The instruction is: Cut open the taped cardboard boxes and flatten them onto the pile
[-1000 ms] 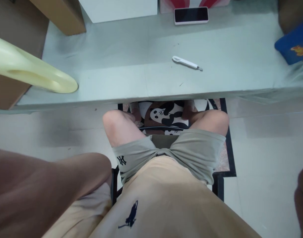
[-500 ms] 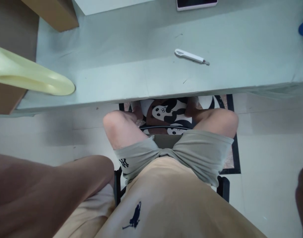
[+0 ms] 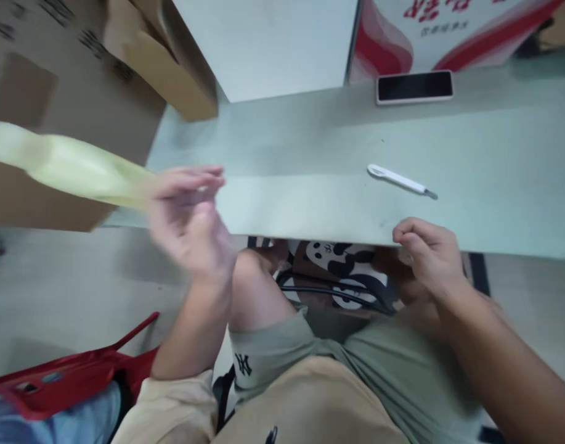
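My left hand (image 3: 190,219) is raised over the table's front edge, smeared by motion. Its fingers are loosely bent, with a gap between them and the thumb, and nothing shows in it. Right behind it is the end of a long pale-yellow smooth object (image 3: 88,166); whether they touch I cannot tell. My right hand (image 3: 430,253) is at the table's front edge with fingers and thumb pressed together; anything inside is hidden. Just beyond it, a slim white-handled tool with a narrow metal tip (image 3: 400,180) lies on the table (image 3: 282,145).
A phone-like device with a dark screen (image 3: 414,87) lies farther back, before a red-and-white printed panel (image 3: 448,37). A white box (image 3: 273,49) and cardboard boxes (image 3: 46,80) stand at the back left. A red chair (image 3: 74,376) is at lower left.
Both my hands have come up into view at the table's edge. The view has tilted up, showing more of the table's back. A person's leg at left is out of view.
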`<state>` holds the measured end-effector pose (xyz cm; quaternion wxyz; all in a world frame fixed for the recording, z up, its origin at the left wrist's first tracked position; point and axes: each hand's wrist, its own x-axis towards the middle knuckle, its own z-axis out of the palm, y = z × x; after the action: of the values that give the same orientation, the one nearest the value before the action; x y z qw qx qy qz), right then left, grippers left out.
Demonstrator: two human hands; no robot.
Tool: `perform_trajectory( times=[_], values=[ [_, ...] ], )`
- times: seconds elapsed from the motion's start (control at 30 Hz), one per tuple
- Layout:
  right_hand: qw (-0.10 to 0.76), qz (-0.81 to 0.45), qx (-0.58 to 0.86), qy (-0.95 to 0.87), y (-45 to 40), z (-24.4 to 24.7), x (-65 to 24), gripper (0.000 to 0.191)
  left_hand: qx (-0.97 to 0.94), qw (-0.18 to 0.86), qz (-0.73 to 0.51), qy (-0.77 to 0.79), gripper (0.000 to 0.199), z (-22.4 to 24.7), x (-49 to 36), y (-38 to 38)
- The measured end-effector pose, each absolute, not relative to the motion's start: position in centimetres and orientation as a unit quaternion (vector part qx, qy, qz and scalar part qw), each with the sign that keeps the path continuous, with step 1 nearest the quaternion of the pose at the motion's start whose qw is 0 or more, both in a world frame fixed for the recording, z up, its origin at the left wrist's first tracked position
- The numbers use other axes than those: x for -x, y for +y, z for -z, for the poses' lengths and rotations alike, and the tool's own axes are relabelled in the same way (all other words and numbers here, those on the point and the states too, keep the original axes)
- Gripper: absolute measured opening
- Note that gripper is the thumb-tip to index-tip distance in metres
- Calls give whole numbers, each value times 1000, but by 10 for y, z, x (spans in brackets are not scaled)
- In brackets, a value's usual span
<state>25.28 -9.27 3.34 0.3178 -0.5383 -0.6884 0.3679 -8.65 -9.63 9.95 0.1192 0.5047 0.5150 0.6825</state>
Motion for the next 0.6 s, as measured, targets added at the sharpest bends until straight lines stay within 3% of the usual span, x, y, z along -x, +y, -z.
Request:
perform_trajectory(
  times=[0.07, 0.23, 0.43, 0.6],
  values=[
    [328, -393, 528, -678, -76, -20, -234, 49, -560, 108, -645, 509, 18, -76, 103, -63],
    [287, -400, 508, -707, -57, 9, -210, 63, -588, 105, -504, 624, 21, -45, 190, 44],
    [287, -353, 459, -763, -47, 15, -196, 64, -464, 97, -312, 823, 47, -89, 291, 187],
    [287, -325, 428, -793, -42, 15, -193, 61, -520, 5, -184, 834, 49, -103, 324, 204]
  ],
)
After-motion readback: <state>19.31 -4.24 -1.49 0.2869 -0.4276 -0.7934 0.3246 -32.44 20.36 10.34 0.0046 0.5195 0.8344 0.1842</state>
